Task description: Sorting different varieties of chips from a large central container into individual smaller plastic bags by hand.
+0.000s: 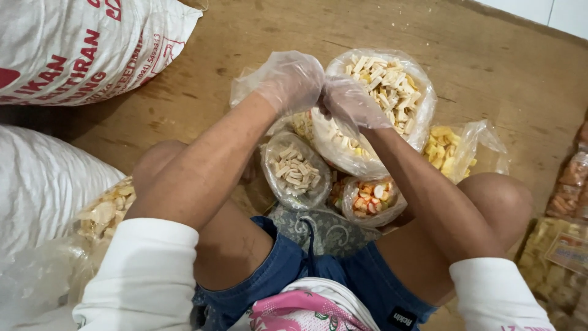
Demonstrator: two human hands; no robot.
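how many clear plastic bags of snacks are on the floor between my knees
4: a big bag at both gloved hands, a small pale one below it, a small mixed-colour one, a yellow one rightward. Others may be hidden beneath.

Woven sacks (73, 49), cut off at top and left edges. Packaged snacks (566, 245), cropped at right edge, blurred. Fingertips of both gloved hands, hidden against large clear bag (373, 147).

Two gloved hands, the left hand (288, 79) and the right hand (350, 101), meet over five clear plastic bags of snack pieces: one large bag of pale sticks (392, 86), one smaller bag of pale sticks (295, 170), one bag of mixed orange pieces (372, 199), one bag of yellow pieces (450, 150), one bag at left (107, 211). Two white woven sacks (79, 49) lie far left.
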